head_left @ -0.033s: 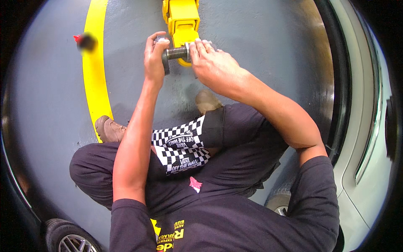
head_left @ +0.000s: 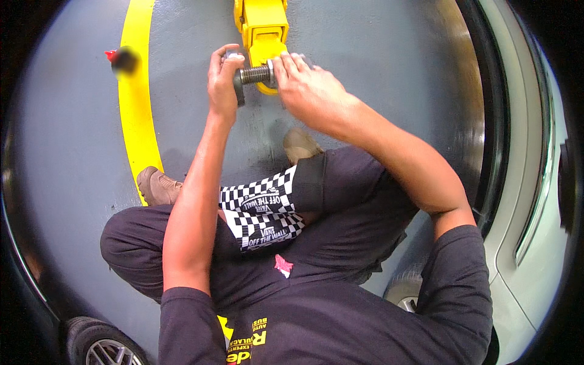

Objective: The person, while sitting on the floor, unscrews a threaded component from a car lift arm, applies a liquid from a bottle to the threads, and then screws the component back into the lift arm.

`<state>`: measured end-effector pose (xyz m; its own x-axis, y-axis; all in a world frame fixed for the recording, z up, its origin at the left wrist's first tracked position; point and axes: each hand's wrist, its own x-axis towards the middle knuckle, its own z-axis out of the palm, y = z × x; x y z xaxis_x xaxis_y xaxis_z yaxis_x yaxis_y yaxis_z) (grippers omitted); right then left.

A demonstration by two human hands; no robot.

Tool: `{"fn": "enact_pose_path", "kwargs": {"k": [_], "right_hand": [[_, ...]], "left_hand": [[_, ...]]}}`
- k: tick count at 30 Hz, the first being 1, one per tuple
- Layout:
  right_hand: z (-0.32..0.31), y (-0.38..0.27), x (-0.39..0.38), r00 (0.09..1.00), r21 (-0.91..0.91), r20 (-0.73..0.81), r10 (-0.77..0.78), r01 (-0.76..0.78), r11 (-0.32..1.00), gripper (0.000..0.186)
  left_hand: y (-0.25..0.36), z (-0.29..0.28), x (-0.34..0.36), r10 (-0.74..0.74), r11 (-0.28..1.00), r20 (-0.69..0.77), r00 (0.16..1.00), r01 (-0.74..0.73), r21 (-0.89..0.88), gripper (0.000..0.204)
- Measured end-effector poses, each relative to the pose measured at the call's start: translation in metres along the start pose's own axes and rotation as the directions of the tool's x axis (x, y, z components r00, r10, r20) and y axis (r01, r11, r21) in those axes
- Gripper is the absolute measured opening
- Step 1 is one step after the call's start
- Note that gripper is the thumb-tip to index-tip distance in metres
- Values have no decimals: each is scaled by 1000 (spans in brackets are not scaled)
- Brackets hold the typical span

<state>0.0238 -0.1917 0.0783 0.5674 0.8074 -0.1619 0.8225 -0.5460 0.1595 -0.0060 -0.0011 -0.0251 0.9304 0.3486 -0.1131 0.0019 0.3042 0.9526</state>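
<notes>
A thick threaded metal screw (head_left: 255,75) lies sideways between my hands, in front of the end of a yellow steel arm (head_left: 267,24). My left hand (head_left: 222,85) is closed on the dark plate (head_left: 239,94) at the screw's left end, thumb and fingers at its upper edge. At the other end, my right hand (head_left: 310,88) lies over a grey metal collar (head_left: 271,72). Its fingers are bent together along the top of that end, which they mostly hide. Below the screw, a rounded yellow edge of the steel arm shows.
I sit cross-legged on a grey floor (head_left: 194,73) with a yellow painted stripe (head_left: 135,103) to my left. On the stripe is a blurred dark thing with a red part (head_left: 125,61). A light-coloured car (head_left: 517,243) stands close on my right. A wheel (head_left: 106,347) shows at lower left.
</notes>
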Motion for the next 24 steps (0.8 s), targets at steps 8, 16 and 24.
{"fn": "enact_pose_path", "kwargs": {"k": [8, 16, 24], "right_hand": [[-17, 4, 4, 992, 54, 122, -15, 8, 998, 56], [3, 25, 15, 996, 88, 67, -60, 54, 995, 54], [2, 28, 16, 998, -22, 60, -13, 14, 1000, 61]], "left_hand": [[2, 4, -2, 13, 995, -21, 1000, -15, -99, 46], [1, 6, 0, 4, 993, -21, 1000, -7, -114, 45], [1, 12, 2, 32, 992, -33, 999, -36, -122, 44]]}}
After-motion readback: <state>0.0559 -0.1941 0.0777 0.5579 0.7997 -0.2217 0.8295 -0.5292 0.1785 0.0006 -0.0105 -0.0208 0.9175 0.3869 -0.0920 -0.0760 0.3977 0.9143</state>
